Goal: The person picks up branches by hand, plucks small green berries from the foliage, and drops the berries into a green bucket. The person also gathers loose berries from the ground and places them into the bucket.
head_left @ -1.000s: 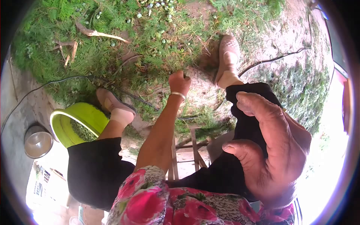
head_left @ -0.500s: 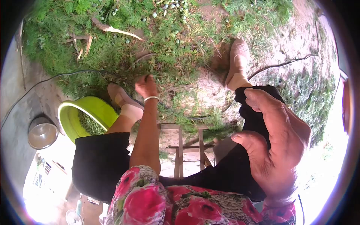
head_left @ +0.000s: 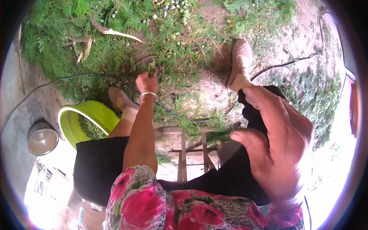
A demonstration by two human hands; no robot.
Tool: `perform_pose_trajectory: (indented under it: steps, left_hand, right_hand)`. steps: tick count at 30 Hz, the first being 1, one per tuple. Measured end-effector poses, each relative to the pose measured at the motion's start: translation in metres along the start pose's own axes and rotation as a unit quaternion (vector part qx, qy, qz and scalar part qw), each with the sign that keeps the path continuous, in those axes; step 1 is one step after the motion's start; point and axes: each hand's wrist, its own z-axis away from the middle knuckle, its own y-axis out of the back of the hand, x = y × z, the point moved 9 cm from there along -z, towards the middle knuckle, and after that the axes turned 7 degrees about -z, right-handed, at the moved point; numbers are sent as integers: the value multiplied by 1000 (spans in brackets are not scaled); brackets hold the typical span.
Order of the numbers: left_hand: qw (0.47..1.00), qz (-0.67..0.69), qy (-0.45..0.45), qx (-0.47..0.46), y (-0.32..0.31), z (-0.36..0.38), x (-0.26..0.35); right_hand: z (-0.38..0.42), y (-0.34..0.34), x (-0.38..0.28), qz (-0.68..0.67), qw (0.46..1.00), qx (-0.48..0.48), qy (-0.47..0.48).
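Observation:
My left hand (head_left: 146, 83), with a pale bracelet at its wrist, is closed low over the green sprigs (head_left: 168, 69) on the ground. What its curled fingers hold, if anything, is too small to tell. Close to the camera, above my right knee, my right hand (head_left: 278, 134) has thumb and fingers apart and holds nothing. A yellow-green tub (head_left: 67, 119) leans beside my left leg, with small green pieces (head_left: 91, 128) inside.
Bare branches (head_left: 115, 32) lie on the greenery at the upper left. A black cable (head_left: 50, 83) crosses the ground. A metal bowl (head_left: 43, 140) stands left of the tub. Between my legs is a wooden frame (head_left: 183, 153).
My left hand has moved slightly left and up over the sprigs, its fist still closed. My right hand has shifted a little to the left, its fingers still apart.

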Motion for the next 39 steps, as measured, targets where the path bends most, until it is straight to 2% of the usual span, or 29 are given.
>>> perform_pose_trajectory:
  steps: [1, 2, 3, 5, 6, 7, 8, 9, 10, 11, 13, 14, 16, 18, 19, 21, 22, 23, 25, 27, 28, 29, 32, 33, 35, 39]
  left_hand:
    - [992, 118, 5, -47, -14, -9, -14]
    - [919, 345, 139, -131, 22, 17, 22]
    - [920, 348, 129, -122, 46, 26, 45]
    - [823, 530, 188, -84, 83, 35, 69]
    - [822, 540, 168, -75, 110, 34, 83]
    - [799, 568, 111, -162, 126, 35, 112]
    - [770, 587, 49, -247, 146, 40, 142]
    - [770, 592, 22, -238, 173, 41, 157]
    - [754, 595, -12, -278, 193, 49, 179]
    - [737, 595, -46, -319, 213, 60, 199]
    - [718, 606, -109, -324, 263, 84, 228]
    - [698, 615, -147, -338, 285, 100, 242]
    - [688, 646, -140, -300, 315, 119, 245]
    - [674, 654, -118, -323, 344, 143, 251]
    - [677, 653, -127, -314, 350, 147, 251]
    - [703, 641, -156, -266, 351, 145, 248]
    - [700, 644, -152, -267, 347, 144, 248]
    - [720, 632, -161, -235, 347, 140, 246]
    - [740, 618, -167, -206, 347, 138, 248]
    - [742, 637, -138, -155, 356, 136, 249]
    - [745, 626, -158, -169, 355, 134, 251]
    - [743, 627, -157, -172, 355, 132, 252]
    - [670, 690, -86, -258, 340, 129, 258]
    - [671, 689, -84, -260, 338, 128, 258]
    - [617, 717, -86, -312, 332, 132, 266]
    - [628, 692, -135, -329, 336, 136, 274]
  right_hand:
    - [-1, -2, 0, 13, 1000, -18, -11]
    - [-1, -1, -2, 26, 999, -32, -18]
    - [-3, 2, -10, 11, 1000, -10, 27]
    - [-1, 1, -13, -3, 999, -27, 22]
    - [-2, 0, -17, -3, 999, -28, 38]
    - [-3, 0, -24, 9, 997, -5, 78]
    - [-5, -3, -24, -1, 997, -13, 74]
    - [-5, -1, -37, 24, 983, 59, 174]
    - [-11, -4, -38, -33, 984, 44, 168]
    - [-14, -3, -48, -26, 981, 64, 183]
    - [-19, 2, -59, -156, 969, 89, 171]
    - [-20, 6, -67, -153, 965, 99, 187]
    - [-26, -2, -79, -405, 899, -3, 168]
    - [-24, 7, -95, -410, 886, 10, 217]
    - [-22, 13, -102, -417, 873, 21, 251]
    - [-24, 14, -105, -423, 873, 25, 240]
    - [-28, 14, -103, -398, 890, 27, 220]
    - [-32, 13, -99, -372, 906, 27, 201]
    - [-39, 7, -94, -391, 901, 17, 189]
    - [-43, 7, -84, -399, 908, 40, 121]
    - [-46, 9, -81, -365, 914, 78, 157]
    - [-46, 9, -80, -364, 915, 79, 154]
    - [-51, 12, -69, -544, 826, 50, 137]
    - [-51, 13, -68, -545, 826, 51, 135]
    - [-50, 12, -73, -595, 792, 3, 135]
    - [-44, 20, -72, -559, 815, -2, 154]
